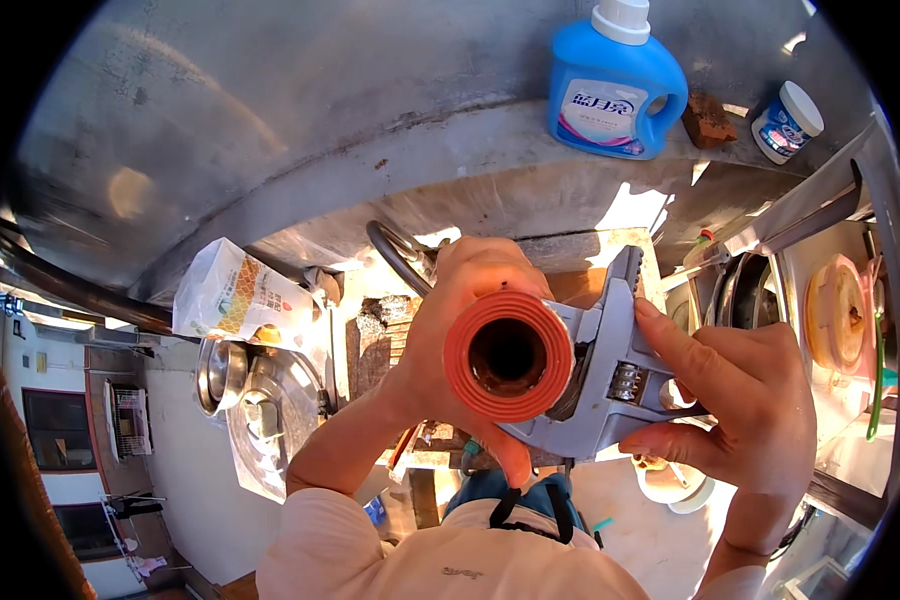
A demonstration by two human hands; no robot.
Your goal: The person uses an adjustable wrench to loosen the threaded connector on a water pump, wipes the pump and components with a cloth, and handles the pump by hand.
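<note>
My left hand (425, 350) is wrapped round an orange-red pipe piece (458, 355). Its ringed, round end faces up at me, with a dark hole in the middle. Beside it, a grey adjustable wrench (602, 375) has its jaws up against the pipe piece's right side; the red rim partly hides them, so I cannot tell how tightly they sit. My right hand (745, 400) grips the wrench from the right, forefinger at its upper edge and thumb lower down, near the adjusting screw (625, 381).
A blue detergent bottle (610, 90), a brick piece (708, 120) and a small white-lidded tub (787, 122) stand on the ledge. Left of my hands are a plastic bag (240, 300), metal bowls (220, 375) and a black hose (80, 290). A pink container (840, 315) lies right.
</note>
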